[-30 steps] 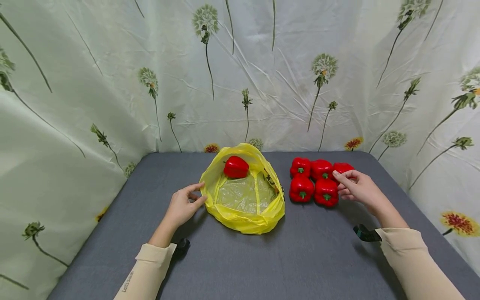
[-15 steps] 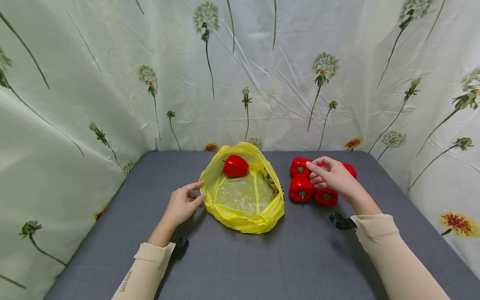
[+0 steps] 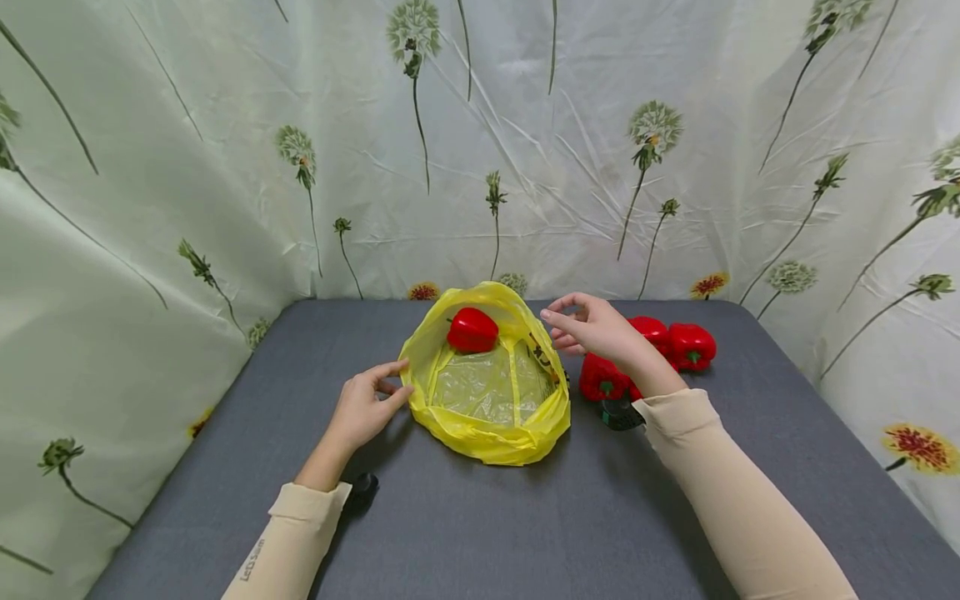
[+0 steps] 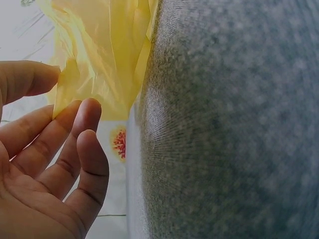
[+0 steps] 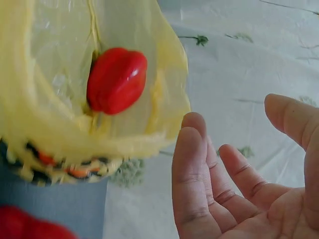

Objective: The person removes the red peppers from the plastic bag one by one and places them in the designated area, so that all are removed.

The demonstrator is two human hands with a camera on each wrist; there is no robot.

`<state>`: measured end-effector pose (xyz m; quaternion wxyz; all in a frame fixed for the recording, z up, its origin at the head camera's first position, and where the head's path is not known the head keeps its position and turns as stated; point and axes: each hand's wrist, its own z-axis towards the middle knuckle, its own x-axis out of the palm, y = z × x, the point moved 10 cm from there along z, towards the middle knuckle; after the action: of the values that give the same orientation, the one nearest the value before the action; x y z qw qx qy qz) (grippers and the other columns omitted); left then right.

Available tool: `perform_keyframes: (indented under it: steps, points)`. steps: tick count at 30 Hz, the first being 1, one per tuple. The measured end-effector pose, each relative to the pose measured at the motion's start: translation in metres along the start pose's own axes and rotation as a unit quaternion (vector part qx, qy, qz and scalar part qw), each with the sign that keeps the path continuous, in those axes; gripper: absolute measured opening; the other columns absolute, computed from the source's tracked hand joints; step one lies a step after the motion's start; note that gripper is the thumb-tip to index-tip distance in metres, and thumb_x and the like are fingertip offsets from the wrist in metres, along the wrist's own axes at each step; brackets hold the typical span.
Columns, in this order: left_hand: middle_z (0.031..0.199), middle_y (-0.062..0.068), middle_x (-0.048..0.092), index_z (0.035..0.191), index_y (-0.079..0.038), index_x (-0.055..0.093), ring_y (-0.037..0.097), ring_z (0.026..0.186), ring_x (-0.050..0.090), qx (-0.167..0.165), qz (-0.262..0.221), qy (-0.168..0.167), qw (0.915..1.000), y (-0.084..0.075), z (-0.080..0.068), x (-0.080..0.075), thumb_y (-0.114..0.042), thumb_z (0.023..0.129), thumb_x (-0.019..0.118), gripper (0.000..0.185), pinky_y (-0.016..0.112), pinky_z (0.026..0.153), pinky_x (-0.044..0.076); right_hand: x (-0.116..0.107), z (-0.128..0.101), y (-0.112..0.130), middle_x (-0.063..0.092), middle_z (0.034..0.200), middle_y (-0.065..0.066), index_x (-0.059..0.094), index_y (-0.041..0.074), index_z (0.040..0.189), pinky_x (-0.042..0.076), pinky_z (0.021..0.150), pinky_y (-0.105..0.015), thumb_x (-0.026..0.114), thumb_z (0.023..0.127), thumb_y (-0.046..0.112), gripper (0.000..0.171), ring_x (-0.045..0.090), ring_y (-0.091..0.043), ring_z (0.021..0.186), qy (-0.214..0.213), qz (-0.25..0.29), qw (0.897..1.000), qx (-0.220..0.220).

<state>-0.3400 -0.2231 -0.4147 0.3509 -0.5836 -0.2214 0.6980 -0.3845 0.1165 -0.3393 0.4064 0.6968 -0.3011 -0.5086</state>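
A yellow plastic bag [image 3: 487, 446] stands with its mouth spread wide on the grey table. One red bell pepper [image 3: 473, 330] lies inside against its far wall. At the bag's left rim, my left hand [image 3: 366, 408] holds the edge with thumb and fingertips; the left wrist view shows the yellow film [image 4: 99, 55] at those fingertips. My right hand [image 3: 592, 329] hovers just off the bag's right rim, nothing in its fingers. In the right wrist view its thumb and fingers [image 5: 192, 179] are spread apart, with the bagged pepper [image 5: 118, 81] beyond them.
Several more red bell peppers [image 3: 692, 346] stand grouped at the right of the bag, partly covered by my right hand and forearm. A flowered curtain [image 3: 570, 150] hangs behind the table's far edge.
My right hand has moved left from the far-right peppers, over the group, to the bag's right rim. It carries nothing. My left hand stays at the bag's left rim.
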Motion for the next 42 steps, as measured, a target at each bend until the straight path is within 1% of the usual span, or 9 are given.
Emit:
perform_keyframes:
  steps: [4,8,11,13,17,21,28,36,42]
  points:
    - [0.137,0.020,0.073,0.147,-0.007,0.066,0.032,0.102,0.078,-0.002,-0.002,0.002,1.0000,0.000,0.000,0.000,-0.017,0.100,0.077,0.049,0.037,0.078,0.057,0.016,0.011,0.010,0.068,0.127,-0.024,0.052,0.005,0.148,0.062,0.097,-0.042,0.063,0.109,0.042,0.055,0.072,-0.039,0.117,0.020,-0.006,1.000,-0.002]
    - [0.137,0.020,0.073,0.146,-0.006,0.066,0.032,0.101,0.078,-0.002,-0.005,0.001,1.0000,-0.002,0.000,-0.001,-0.017,0.100,0.076,0.049,0.036,0.076,0.056,0.030,0.019,0.017,0.069,0.129,-0.023,0.050,0.005,0.152,0.062,0.097,-0.041,0.063,0.108,0.042,0.059,0.074,-0.035,0.115,0.040,-0.017,0.999,-0.006]
    - [0.136,0.020,0.073,0.146,-0.006,0.066,0.032,0.099,0.078,0.002,-0.007,-0.002,1.0000,-0.003,-0.001,-0.002,-0.017,0.100,0.077,0.049,0.033,0.072,0.054,0.041,0.025,0.021,0.070,0.130,-0.023,0.047,0.005,0.156,0.063,0.092,-0.036,0.063,0.108,0.042,0.063,0.075,-0.033,0.113,0.055,-0.025,0.998,-0.011]
    - [0.136,0.021,0.073,0.146,-0.005,0.067,0.032,0.098,0.078,0.005,-0.007,-0.004,1.0000,-0.004,-0.001,-0.002,-0.017,0.100,0.077,0.048,0.033,0.071,0.054,0.048,0.029,0.023,0.069,0.132,-0.024,0.045,0.005,0.159,0.063,0.090,-0.035,0.063,0.109,0.042,0.065,0.074,-0.035,0.116,0.063,-0.030,0.998,-0.011]
    - [0.136,0.021,0.073,0.146,-0.005,0.066,0.032,0.098,0.078,0.005,-0.005,-0.003,1.0000,-0.004,-0.002,-0.002,-0.017,0.100,0.077,0.049,0.033,0.072,0.055,0.062,0.036,0.025,0.066,0.138,-0.028,0.041,0.004,0.160,0.062,0.094,-0.038,0.063,0.109,0.040,0.066,0.074,-0.036,0.116,0.077,-0.035,0.996,-0.002]
    - [0.137,0.021,0.073,0.146,-0.005,0.066,0.033,0.099,0.078,0.003,-0.005,0.001,1.0000,-0.004,-0.003,-0.001,-0.017,0.100,0.076,0.049,0.034,0.073,0.056,0.076,0.043,0.020,0.064,0.141,-0.030,0.039,0.005,0.162,0.060,0.101,-0.046,0.063,0.109,0.037,0.066,0.072,-0.040,0.120,0.088,-0.026,0.996,0.016]
    - [0.136,0.020,0.073,0.146,-0.006,0.066,0.033,0.100,0.078,0.002,-0.008,0.002,1.0000,-0.004,-0.002,0.000,-0.017,0.100,0.076,0.049,0.033,0.073,0.055,0.091,0.056,0.013,0.060,0.146,-0.029,0.035,0.006,0.164,0.055,0.108,-0.052,0.062,0.109,0.037,0.068,0.068,-0.043,0.126,0.087,-0.028,0.995,0.035]
    - [0.136,0.020,0.073,0.146,-0.006,0.066,0.032,0.100,0.078,-0.001,-0.007,0.002,1.0000,-0.001,-0.002,0.000,-0.017,0.100,0.077,0.049,0.034,0.073,0.056,0.100,0.070,0.008,0.064,0.143,-0.024,0.034,0.009,0.166,0.057,0.103,-0.050,0.063,0.108,0.039,0.070,0.072,-0.039,0.122,0.062,-0.056,0.996,0.031]
    - [0.136,0.020,0.073,0.146,-0.006,0.066,0.033,0.099,0.078,0.000,-0.007,0.000,1.0000,-0.001,-0.002,-0.001,-0.017,0.100,0.077,0.049,0.032,0.071,0.055,0.105,0.077,0.010,0.059,0.152,-0.020,0.027,0.014,0.171,0.056,0.101,-0.049,0.064,0.107,0.041,0.078,0.073,-0.037,0.119,0.057,-0.072,0.995,0.034]
